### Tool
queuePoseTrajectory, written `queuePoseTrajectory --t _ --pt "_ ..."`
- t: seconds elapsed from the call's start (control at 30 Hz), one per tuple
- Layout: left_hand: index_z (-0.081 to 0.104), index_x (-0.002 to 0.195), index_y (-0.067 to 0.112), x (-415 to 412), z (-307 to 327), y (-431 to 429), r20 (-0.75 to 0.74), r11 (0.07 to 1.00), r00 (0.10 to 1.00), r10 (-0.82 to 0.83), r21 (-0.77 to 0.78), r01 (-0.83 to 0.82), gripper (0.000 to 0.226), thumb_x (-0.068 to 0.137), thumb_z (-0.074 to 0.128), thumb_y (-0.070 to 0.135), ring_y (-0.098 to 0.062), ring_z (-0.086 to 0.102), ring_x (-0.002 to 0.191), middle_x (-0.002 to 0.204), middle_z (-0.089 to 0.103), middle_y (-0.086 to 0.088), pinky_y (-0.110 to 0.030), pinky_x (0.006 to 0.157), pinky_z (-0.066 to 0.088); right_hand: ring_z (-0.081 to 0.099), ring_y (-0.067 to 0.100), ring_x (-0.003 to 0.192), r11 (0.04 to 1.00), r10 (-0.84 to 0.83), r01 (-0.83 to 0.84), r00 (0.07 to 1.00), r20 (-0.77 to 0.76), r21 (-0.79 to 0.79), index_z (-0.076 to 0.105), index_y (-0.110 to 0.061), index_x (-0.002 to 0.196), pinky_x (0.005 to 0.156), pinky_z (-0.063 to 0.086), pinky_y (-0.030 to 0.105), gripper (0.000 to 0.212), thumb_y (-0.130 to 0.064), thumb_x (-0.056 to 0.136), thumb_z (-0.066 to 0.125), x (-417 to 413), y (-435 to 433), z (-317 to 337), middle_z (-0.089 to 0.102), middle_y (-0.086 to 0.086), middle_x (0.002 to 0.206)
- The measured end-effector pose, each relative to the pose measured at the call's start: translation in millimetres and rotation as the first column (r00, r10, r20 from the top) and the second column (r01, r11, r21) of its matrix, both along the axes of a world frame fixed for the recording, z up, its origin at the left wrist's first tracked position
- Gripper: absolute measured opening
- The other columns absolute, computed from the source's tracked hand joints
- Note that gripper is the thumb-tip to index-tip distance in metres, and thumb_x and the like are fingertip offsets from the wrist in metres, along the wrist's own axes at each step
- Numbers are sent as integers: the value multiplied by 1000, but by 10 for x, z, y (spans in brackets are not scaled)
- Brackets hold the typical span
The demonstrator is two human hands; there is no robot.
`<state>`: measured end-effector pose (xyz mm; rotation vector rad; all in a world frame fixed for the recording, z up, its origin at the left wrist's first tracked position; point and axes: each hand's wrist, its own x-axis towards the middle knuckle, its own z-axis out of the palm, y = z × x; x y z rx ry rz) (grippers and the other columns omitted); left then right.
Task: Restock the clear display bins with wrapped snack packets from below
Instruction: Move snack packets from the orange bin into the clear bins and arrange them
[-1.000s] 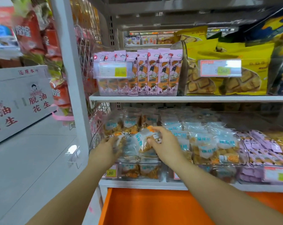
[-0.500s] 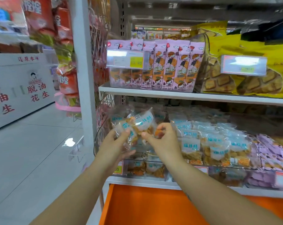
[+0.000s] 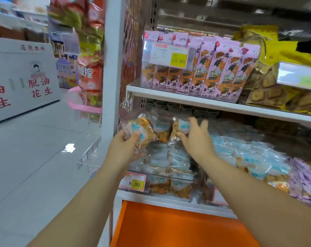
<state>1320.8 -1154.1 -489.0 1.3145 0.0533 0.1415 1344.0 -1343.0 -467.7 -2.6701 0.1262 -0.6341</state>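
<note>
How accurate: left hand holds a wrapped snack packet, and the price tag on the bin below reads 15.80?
Price is wrong. Head view: left hand holds a wrapped snack packet, but the price tag on the clear bin below reads 8.80.

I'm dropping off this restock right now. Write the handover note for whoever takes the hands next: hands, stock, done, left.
Left hand: grips a clear-wrapped snack packet with a blue-and-white label, held above the left end of the clear plastic display bin.
Right hand: open, fingers spread against an upright packet of the same kind at the back of that bin.
Done: the bin already holds many packets; a heap of like packets lies to its right.
Left: set the held packet in. Stock below is out of view.
</note>
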Motion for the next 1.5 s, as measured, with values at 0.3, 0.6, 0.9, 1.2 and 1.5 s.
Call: queuePoseTrajectory --t 0.3,0.6,0.9,1.2,1.5 --pt "59 110 18 15 -53 59 -23 998 998 -60 27 60 15 95 56 19 -23 66 97 107 66 -7 -34 74 58 47 38 121 914 -183 68 949 -257 -401 18 -8 146 85 48 43 61 -33 98 46 441 73 -50 30 21 144" --pt "59 99 22 -16 -45 119 -25 998 998 -58 11 58 6 95 56 20 -23 67 95 105 67 -6 -33 73 57 44 32 112 668 46 -19 999 16 -743 45 -11 125 88 39 39 49 -7 79 64 167 184 -174 41 14 130" --pt "59 95 28 -56 -65 83 -17 998 998 -61 29 61 8 96 55 20 -22 67 96 103 68 -3 -33 74 57 38 34 123 759 -47 -30 994 -101 -650 34 -8 135 92 43 39 54 -1 86 55 230 90 34 40 16 134" --pt "59 96 25 -66 -120 62 -33 997 998 -61 49 62 6 95 55 21 -22 66 95 101 67 -3 -35 77 57 20 35 137 884 -18 -156 930 -366 -440 5 -12 152 102 40 37 87 12 83 52 114 108 -307 -6 16 157" --pt "50 114 23 -266 -68 26 24 966 998 -64 251 56 21 95 55 29 -11 68 86 100 66 5 -25 71 56 46 32 123 921 154 -243 945 -287 -304 35 -20 144 96 46 44 65 10 86 43 -122 97 88 33 10 147"
